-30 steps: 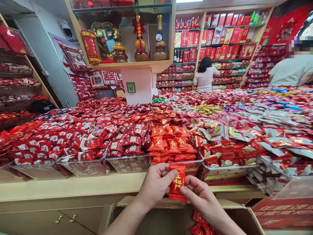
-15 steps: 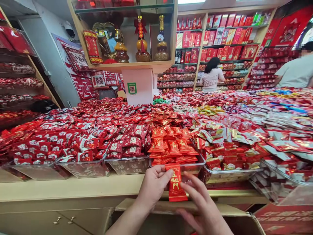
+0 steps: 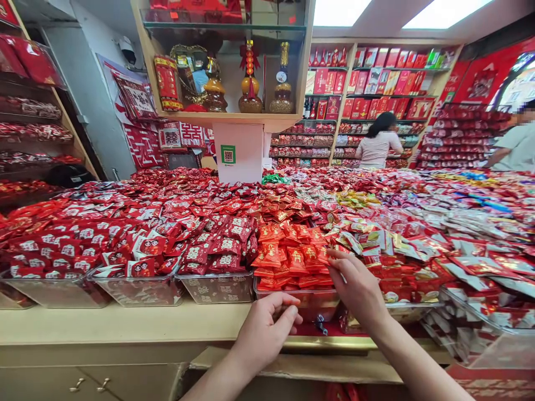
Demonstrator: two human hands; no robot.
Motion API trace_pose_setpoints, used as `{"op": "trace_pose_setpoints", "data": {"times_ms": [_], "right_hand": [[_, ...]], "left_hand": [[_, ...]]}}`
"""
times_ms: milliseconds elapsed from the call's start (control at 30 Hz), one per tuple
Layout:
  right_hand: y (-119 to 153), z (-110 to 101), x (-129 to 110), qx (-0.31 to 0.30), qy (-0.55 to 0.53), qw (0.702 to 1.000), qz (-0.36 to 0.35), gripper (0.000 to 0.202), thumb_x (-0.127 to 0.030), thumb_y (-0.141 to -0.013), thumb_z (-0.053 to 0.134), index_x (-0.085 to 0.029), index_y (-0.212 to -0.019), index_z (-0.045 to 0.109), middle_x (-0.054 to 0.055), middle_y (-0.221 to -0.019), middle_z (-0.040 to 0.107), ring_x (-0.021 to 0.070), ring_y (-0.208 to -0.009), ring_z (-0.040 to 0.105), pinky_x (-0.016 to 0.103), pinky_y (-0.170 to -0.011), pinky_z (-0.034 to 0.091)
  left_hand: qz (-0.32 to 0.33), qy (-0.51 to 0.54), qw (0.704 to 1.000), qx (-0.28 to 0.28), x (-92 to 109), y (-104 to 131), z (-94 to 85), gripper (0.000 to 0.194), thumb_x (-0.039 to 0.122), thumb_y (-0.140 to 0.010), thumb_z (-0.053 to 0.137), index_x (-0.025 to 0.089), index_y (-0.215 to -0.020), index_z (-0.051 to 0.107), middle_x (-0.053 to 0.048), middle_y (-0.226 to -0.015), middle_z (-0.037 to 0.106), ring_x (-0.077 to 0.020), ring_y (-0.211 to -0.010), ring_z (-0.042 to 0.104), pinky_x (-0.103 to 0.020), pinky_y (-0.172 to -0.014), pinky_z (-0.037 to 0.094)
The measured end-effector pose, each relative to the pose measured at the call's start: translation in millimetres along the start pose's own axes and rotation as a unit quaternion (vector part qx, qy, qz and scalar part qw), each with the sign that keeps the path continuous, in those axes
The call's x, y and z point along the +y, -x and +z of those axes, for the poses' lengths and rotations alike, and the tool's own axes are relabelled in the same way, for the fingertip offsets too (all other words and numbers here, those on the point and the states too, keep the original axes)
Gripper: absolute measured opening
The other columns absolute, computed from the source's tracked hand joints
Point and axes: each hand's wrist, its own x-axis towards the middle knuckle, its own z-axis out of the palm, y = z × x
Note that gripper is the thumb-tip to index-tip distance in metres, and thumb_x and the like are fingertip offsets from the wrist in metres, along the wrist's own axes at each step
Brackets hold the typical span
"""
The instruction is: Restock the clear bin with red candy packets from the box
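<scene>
My right hand [image 3: 360, 289] reaches to the right side of a clear tub [image 3: 295, 298] heaped with shiny red-and-gold candy packets [image 3: 288, 250]. Its thumb and fingertips pinch a red packet [image 3: 323, 255] on the pile's right edge, partly hidden by the fingers. My left hand [image 3: 270, 326] hovers before the tub's front wall, fingers loosely curled. A gap shows between its thumb and forefinger, with nothing in it.
More tubs stand alongside: dark red packets [image 3: 225, 248] left, red-and-white packets [image 3: 412, 281] right. An open cardboard box [image 3: 301, 367] sits below the counter edge [image 3: 167, 323]. A small dark object [image 3: 320, 324] lies before the tub. Two people are beyond.
The red packet has left my left hand, which is now empty. My right hand has moved forward and up to the tub's pile. The view has tilted up slightly.
</scene>
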Motion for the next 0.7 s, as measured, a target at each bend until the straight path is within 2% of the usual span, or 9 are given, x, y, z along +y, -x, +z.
{"op": "trace_pose_setpoints", "data": {"times_ms": [233,433,500,567,633,700], "right_hand": [[7.8,1.1,12.3,-0.09,0.132,0.987,-0.007,0.013,-0.013,-0.081,0.045,-0.017,-0.076,0.056,0.007,-0.094,0.063,0.0211,-0.081,0.05,0.033,-0.069,0.044],[-5.8,-1.3,14.2,-0.18,0.182,0.966,-0.044,0.015,-0.011,-0.081,0.046,-0.017,-0.072,0.057,0.007,-0.092,0.063,0.0214,-0.077,0.048,0.03,-0.064,0.043],[-10.7,-4.2,14.3,-0.19,0.175,0.965,-0.047,0.015,-0.012,-0.081,0.046,-0.017,-0.073,0.058,0.008,-0.092,0.063,0.022,-0.079,0.049,0.031,-0.065,0.044],[-9.9,-11.1,8.6,-0.169,0.155,0.972,-0.043,0.014,-0.013,-0.081,0.045,-0.016,-0.08,0.059,0.011,-0.098,0.06,0.0238,-0.085,0.05,0.034,-0.069,0.044],[1.9,-21.0,-5.7,-0.137,0.094,0.985,-0.042,0.015,-0.014,-0.081,0.046,-0.016,-0.088,0.059,0.013,-0.1,0.058,0.0243,-0.089,0.05,0.037,-0.073,0.044],[27.1,-30.9,-27.9,-0.148,-0.007,0.987,-0.056,0.013,-0.017,-0.081,0.047,-0.019,-0.087,0.058,0.01,-0.092,0.06,0.0212,-0.085,0.053,0.036,-0.072,0.045]], "left_hand": [[0.018,-0.044,0.999,-0.017,-6.5,-0.5,-0.6,0.023,0.031,-0.077,0.048,0.013,-0.089,0.059,-0.006,-0.073,0.066,-0.0143,-0.064,0.059,-0.026,-0.063,0.047],[0.025,-0.076,0.996,-0.025,-8.3,-1.0,0.2,0.023,0.032,-0.077,0.047,0.015,-0.088,0.059,-0.005,-0.071,0.066,-0.0143,-0.063,0.059,-0.025,-0.062,0.046],[0.025,-0.083,0.996,-0.027,-8.9,-1.0,-0.2,0.024,0.032,-0.077,0.047,0.015,-0.088,0.06,-0.005,-0.072,0.066,-0.0144,-0.063,0.06,-0.025,-0.062,0.045],[0.026,-0.101,0.994,-0.031,-9.4,-0.9,-0.8,0.024,0.032,-0.078,0.047,0.015,-0.088,0.06,-0.005,-0.072,0.067,-0.0147,-0.065,0.06,-0.024,-0.062,0.045],[0.028,-0.125,0.991,-0.034,-10.0,-0.7,-1.4,0.024,0.031,-0.077,0.046,0.015,-0.088,0.061,-0.005,-0.073,0.067,-0.0151,-0.066,0.06,-0.024,-0.061,0.044],[0.032,-0.151,0.987,-0.039,-10.6,-0.5,-1.7,0.024,0.03,-0.077,0.046,0.015,-0.088,0.061,-0.005,-0.073,0.067,-0.0152,-0.066,0.059,-0.024,-0.06,0.043]]}}
